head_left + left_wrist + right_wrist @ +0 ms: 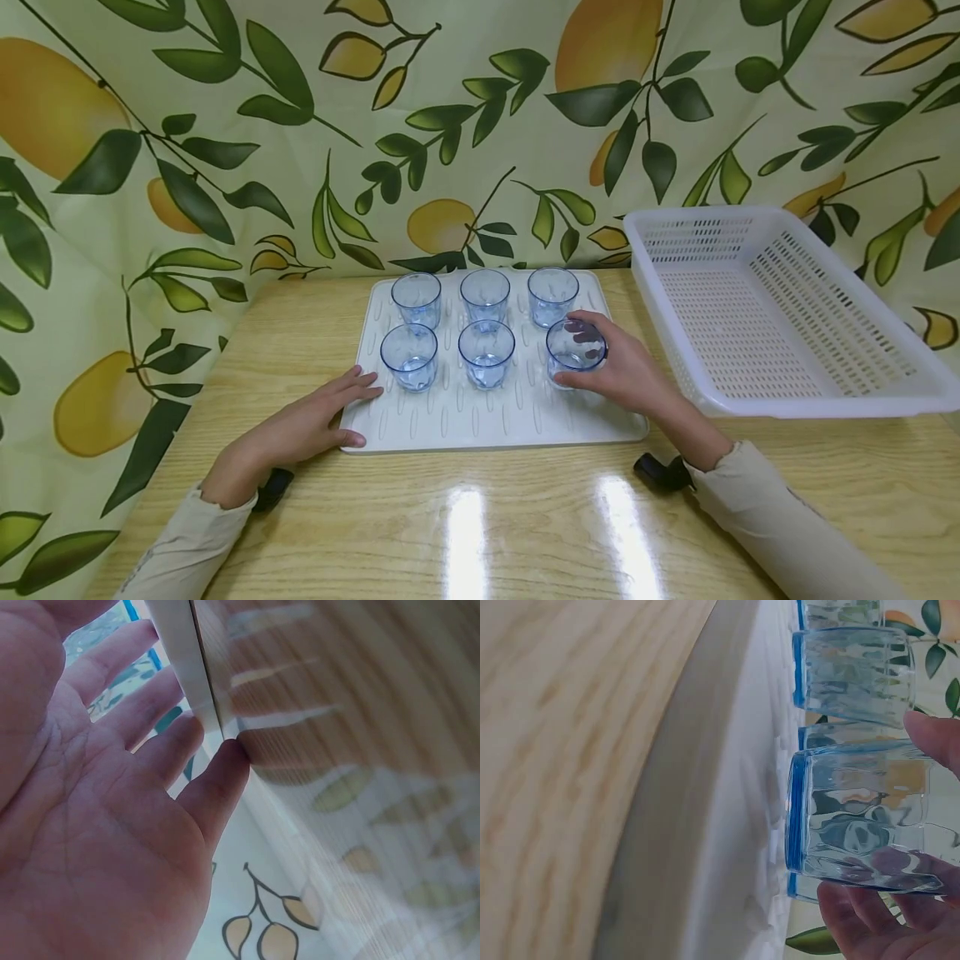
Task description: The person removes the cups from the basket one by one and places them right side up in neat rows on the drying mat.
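Observation:
A clear bluish glass (573,358) stands at the front right of a white ribbed drying mat (465,425). My right hand (626,371) grips it around the sides, thumb toward the front and fingers behind. In the right wrist view the same glass (862,817) has its thick blue base at the mat's surface. Other matching glasses stand upright on the mat, among them a front middle glass (486,358) and a front left glass (409,360). At the mat's left edge, my left hand (307,421) rests with fingers spread and relaxed, holding nothing.
A white perforated plastic basket (678,367) sits to the right of the mat, its inside bare. Three more glasses form the back row, including the back middle glass (484,293). The wooden table (360,525) meets a fruit-patterned cloth (300,192) behind.

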Motion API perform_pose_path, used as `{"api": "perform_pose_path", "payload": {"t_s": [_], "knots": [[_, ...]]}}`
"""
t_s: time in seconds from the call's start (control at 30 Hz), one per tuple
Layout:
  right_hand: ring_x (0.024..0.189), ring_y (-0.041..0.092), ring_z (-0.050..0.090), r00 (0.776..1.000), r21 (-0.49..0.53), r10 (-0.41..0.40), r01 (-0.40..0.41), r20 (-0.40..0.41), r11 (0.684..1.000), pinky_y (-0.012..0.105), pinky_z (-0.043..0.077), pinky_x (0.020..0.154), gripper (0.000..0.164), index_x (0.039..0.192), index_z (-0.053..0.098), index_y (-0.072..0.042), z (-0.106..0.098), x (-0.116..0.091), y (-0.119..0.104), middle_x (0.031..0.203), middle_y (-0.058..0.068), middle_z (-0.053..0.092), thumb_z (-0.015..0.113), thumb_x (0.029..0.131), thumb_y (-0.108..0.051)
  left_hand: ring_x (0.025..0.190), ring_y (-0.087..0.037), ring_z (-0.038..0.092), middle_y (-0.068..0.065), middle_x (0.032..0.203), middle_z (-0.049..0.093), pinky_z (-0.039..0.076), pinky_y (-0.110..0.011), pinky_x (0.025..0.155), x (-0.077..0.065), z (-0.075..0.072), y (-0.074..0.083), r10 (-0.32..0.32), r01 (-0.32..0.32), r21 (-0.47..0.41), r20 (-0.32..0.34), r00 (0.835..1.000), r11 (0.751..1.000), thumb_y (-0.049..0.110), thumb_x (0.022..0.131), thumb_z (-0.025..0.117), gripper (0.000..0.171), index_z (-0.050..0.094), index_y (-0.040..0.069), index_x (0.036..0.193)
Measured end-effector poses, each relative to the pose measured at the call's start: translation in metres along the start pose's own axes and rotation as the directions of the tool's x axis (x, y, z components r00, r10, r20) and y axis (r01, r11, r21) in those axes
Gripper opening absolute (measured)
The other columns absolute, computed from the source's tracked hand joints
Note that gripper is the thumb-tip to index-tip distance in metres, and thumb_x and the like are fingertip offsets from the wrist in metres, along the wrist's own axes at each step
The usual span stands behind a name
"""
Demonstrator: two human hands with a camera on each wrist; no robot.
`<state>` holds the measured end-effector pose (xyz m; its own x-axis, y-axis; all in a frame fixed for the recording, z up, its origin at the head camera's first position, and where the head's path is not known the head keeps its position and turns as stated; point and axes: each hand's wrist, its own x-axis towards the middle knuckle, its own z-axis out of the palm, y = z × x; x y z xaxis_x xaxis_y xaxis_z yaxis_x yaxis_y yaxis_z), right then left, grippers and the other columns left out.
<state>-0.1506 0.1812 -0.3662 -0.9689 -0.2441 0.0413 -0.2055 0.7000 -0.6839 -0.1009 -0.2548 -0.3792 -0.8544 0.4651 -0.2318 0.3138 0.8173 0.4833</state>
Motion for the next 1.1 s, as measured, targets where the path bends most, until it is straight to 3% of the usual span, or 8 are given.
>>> {"api": "perform_pose_path", "payload": {"t_s": [0.3,0.9,1.1], "knots": [[0.136,0.040,0.047,0.997,0.018,0.059,-0.060,0.046,0.998,0.063,0.037,0.110,0.096,0.151,0.039,-0.023,0.001,0.007,0.001,0.146,0.016,0.052,0.090,0.071,-0.039,0.153,-0.042,0.015,-0.011,0.164,0.029,0.023,-0.065,0.117,0.001,0.001,-0.001,-0.002,0.002,-0.004,0.000,1.000,1.000,0.032,0.089,0.073,0.068,0.047,0.017,0.149],[0.134,0.040,0.050,0.998,0.028,0.027,-0.029,0.053,0.999,0.061,0.037,0.111,0.098,0.152,0.038,-0.017,0.006,0.012,0.002,0.142,0.019,0.056,0.090,0.072,-0.039,0.153,-0.042,0.015,-0.011,0.164,0.029,0.022,-0.065,0.117,0.000,-0.001,0.001,-0.003,0.003,-0.014,0.006,1.000,1.000,0.033,0.089,0.072,0.068,0.046,0.017,0.150],[0.137,0.041,0.046,0.999,0.015,0.024,-0.025,0.049,1.000,0.061,0.036,0.112,0.101,0.153,0.037,-0.018,0.009,0.011,0.002,0.148,0.018,0.051,0.090,0.070,-0.041,0.153,-0.042,0.015,-0.010,0.164,0.030,0.022,-0.065,0.117,0.000,0.000,0.000,0.001,-0.001,-0.006,0.000,1.000,1.000,0.033,0.089,0.073,0.068,0.046,0.017,0.150]]}}
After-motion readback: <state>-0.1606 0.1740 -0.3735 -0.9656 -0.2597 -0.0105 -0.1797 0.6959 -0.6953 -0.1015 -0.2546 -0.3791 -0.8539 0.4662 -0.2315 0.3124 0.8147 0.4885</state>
